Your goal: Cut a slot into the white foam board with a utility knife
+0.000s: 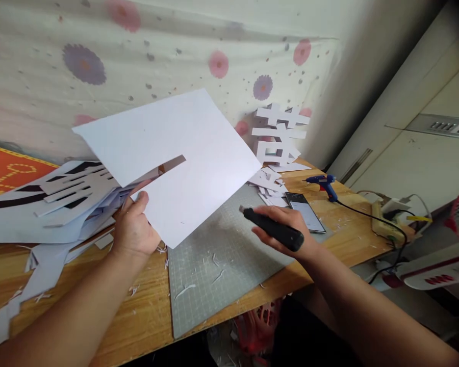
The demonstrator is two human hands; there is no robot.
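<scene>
My left hand [135, 227] grips a white foam or card sheet [199, 188] by its near left edge, thumb on top. The sheet is held up and tilted above the table, with a narrow slot cut inward from its left side. In my right hand [286, 229] is a black utility knife [273, 229], its short blade end pointing up and left, apart from the sheet. Below both hands lies a grey-green cutting mat [222, 270] with thin curled offcuts on it.
Cut white sheets [80, 193] pile up at left beside an orange panel [11, 171]. White cut-out characters [279, 135] stand at the back right. A phone [306, 211], a blue glue gun [325, 184] with its cord, and a power strip [386, 219] are at right.
</scene>
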